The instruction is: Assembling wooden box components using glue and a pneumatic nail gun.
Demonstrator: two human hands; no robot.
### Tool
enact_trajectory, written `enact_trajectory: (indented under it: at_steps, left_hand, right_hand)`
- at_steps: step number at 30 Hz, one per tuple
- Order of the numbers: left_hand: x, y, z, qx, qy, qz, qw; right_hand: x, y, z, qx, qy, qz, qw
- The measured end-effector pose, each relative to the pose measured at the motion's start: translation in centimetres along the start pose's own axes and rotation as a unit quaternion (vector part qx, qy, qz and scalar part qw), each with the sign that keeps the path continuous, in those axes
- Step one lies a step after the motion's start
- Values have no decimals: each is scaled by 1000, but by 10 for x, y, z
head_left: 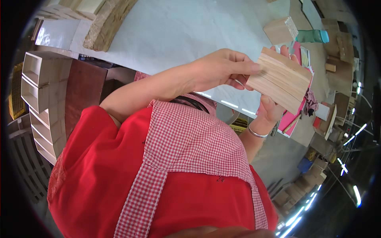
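A pale wooden piece, flat-faced and rectangular with seams along its grain, is held up above the table's near right edge. My right hand grips it from behind; its thumb is at the near edge and fingertips show past the far edge. My left hand pinches the left end between thumb and fingers, the other fingers curled. The underside of the piece is hidden, so I cannot tell how deep it is.
On the pale table stand a wooden block or box and a teal bottle at far right. A pink folder and a crumpled cloth lie right. Open wooden boxes are stacked left, near a brown slab.
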State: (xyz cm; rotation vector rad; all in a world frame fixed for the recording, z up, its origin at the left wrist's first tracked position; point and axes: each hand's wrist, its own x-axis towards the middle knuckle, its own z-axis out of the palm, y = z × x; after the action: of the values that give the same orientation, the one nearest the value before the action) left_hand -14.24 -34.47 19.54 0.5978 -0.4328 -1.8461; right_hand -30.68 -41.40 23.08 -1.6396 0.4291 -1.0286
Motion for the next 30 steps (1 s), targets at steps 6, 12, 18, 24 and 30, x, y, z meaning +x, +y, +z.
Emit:
enact_trajectory:
  at_steps: [6, 12, 18, 24, 30]
  left_hand:
    - [9, -2, -12, 39, -56, -8, 998]
    - [-1, -1, -19, 10, -59, -19, 998]
    - [-1, -18, -54, 4, -67, -31, 997]
    - [-19, -23, -68, -15, -73, -49, 996]
    - [-45, 30, -64, 208, -17, -13, 978]
  right_hand:
    - [0, -5, 6, -11, -16, -1, 1000]
    - [-9, -5, 7, -16, -37, 64, 997]
    - [-13, 20, 14, -28, -110, 69, 991]
    - [-17, 27, 34, 48, -105, 104, 988]
    - [-16, 29, 23, 59, -97, 86, 990]
